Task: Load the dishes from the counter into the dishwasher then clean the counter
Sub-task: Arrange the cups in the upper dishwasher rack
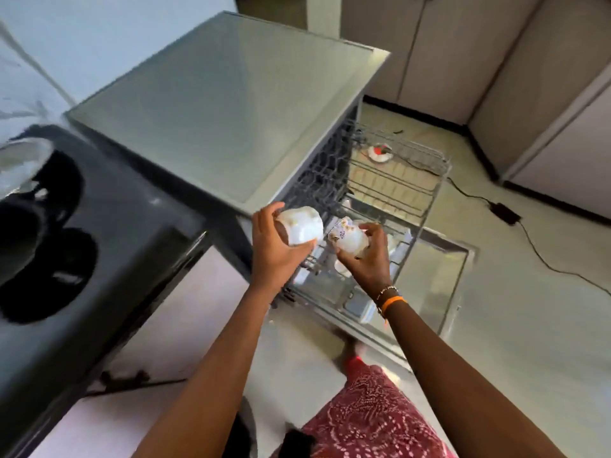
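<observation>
- Two white cups are in hand over the open dishwasher [251, 104], one per hand, which looks like a way to carry a pair across in a single trip.
- Left hand [274, 249] has its fingers curled round the left cup [302, 226], thumb over the top; the cup is tipped on its side, mouth toward the palm, probably being turned upside down for racking.
- Right hand [367, 259] grips the right cup [350, 238] from below and behind, fingers wrapped round it; this one bears a small floral pattern and is tilted too.
- Both cups hang just above the near end of the pulled-out upper rack [426, 200], close together and perhaps touching, not yet set down.
- Some pale dishes [342, 267] already sit below the hands; the blur hides what they are, and they narrow the free slots.
- Rack wires under the hands are the main thing to steer around; the far half of the rack looks unfilled.
- Dark counter [109, 233] stands to the left with black items [36, 246] on it and a glass thing [20, 166] at the edge, so more loading and the wiping likely remain.
- On the floor beyond lie a black cable [545, 259] and a small red-and-white object [380, 153], well apart from the hands.
</observation>
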`<action>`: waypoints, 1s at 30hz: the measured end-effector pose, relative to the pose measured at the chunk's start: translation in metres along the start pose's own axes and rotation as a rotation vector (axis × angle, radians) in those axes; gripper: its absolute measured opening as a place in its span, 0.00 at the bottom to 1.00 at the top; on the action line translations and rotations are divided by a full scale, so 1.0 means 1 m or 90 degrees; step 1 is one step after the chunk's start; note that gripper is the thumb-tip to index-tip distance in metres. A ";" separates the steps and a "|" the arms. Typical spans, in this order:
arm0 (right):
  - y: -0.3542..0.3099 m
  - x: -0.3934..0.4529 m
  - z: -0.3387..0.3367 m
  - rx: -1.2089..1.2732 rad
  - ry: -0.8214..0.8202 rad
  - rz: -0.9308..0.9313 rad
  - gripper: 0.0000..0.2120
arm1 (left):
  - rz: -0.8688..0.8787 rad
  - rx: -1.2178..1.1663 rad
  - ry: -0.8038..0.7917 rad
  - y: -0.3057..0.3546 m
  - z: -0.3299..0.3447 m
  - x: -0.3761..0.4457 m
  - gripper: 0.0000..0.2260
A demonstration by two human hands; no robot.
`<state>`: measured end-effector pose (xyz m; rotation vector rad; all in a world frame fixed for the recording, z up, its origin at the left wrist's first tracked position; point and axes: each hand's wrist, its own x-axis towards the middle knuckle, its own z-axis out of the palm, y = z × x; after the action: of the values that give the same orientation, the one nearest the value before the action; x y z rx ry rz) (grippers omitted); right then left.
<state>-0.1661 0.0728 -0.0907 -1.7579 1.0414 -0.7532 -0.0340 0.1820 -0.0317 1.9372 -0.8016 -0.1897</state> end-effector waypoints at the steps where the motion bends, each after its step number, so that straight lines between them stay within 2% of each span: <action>1: 0.014 0.015 -0.009 -0.019 0.013 0.024 0.30 | -0.006 0.009 -0.035 -0.001 0.022 0.013 0.35; 4: 0.055 0.060 -0.032 -0.106 0.028 0.081 0.31 | -0.031 0.035 -0.126 -0.009 0.083 0.047 0.33; 11: 0.130 0.147 -0.058 -0.286 -0.043 0.084 0.29 | -0.138 0.126 -0.247 -0.042 0.190 0.118 0.31; 17: 0.156 0.193 -0.053 -0.313 -0.079 0.118 0.29 | -0.101 0.220 -0.348 -0.060 0.242 0.152 0.31; 23: 0.175 0.209 -0.037 -0.332 -0.128 0.151 0.29 | -0.038 0.269 -0.402 -0.068 0.288 0.168 0.31; 30: 0.187 0.216 -0.031 -0.375 -0.168 0.190 0.31 | -0.010 0.287 -0.434 -0.082 0.310 0.166 0.30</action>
<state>-0.1540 -0.1719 -0.2413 -2.0468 1.3886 -0.0121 -0.0102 -0.1243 -0.2211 2.3275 -1.3617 -0.7615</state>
